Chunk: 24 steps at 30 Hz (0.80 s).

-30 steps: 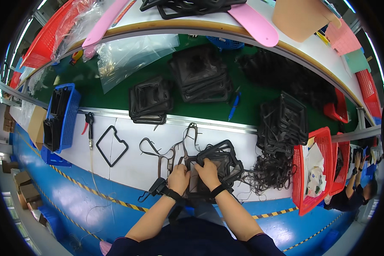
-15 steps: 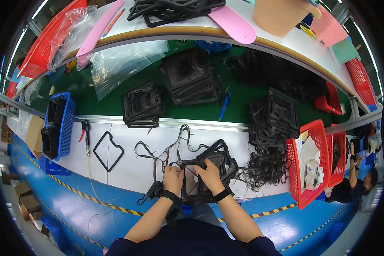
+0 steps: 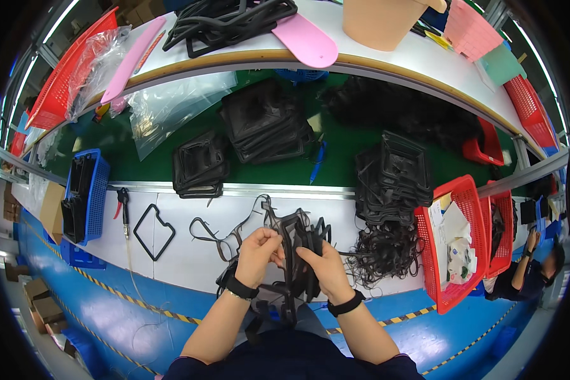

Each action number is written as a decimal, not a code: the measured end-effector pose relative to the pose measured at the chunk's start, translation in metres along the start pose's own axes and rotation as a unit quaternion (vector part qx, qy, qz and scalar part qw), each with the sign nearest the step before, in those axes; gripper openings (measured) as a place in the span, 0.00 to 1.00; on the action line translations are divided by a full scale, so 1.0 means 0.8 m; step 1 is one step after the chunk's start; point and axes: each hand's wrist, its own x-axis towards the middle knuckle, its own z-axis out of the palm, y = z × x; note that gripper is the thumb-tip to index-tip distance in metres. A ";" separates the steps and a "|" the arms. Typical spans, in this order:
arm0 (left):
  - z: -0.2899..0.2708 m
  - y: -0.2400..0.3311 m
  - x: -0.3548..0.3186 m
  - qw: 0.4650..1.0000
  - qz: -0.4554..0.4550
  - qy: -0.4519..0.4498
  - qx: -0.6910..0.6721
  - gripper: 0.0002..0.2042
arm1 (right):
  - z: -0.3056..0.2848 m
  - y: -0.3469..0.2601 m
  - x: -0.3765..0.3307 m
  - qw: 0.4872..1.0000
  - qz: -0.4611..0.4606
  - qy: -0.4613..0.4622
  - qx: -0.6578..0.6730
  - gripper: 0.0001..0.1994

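My right hand (image 3: 328, 271) grips several black rubber frames (image 3: 307, 250), bunched and turned nearly edge-on above the front of the white table. Beside them, the fingers of my left hand (image 3: 257, 258) are pinched together. What lies between its fingertips is too small to make out. Thin black rubber strips (image 3: 204, 231) with loops spread out behind my left hand. More dark rubber hangs below my hands, over the table edge. Farther left, a single black frame (image 3: 154, 232) with a notched side lies flat.
Black frame stacks (image 3: 199, 163) stand behind, with another stack (image 3: 396, 180) at right above tangled scraps (image 3: 386, 256). Red baskets (image 3: 453, 247) border the right. At left are a blue basket (image 3: 95, 196) and an air gun (image 3: 124, 206). A shelf (image 3: 234, 60) crosses above.
The frames in my right hand have risen and tipped from nearly flat to edge-on. My left hand has lifted, its fingers pinched. The whole view has shifted slightly.
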 end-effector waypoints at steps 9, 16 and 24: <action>-0.012 0.006 0.021 0.998 -0.025 0.062 -0.009 0.07 | 0.029 0.023 0.062 0.999 -0.013 -0.033 0.028 0.11; -0.022 0.018 0.024 0.981 -0.005 0.081 0.174 0.08 | 0.041 0.028 0.066 1.000 -0.013 -0.018 -0.017 0.12; -0.021 0.031 0.027 0.929 0.038 0.078 0.360 0.06 | 0.035 0.013 0.083 0.976 0.157 -0.114 0.102 0.12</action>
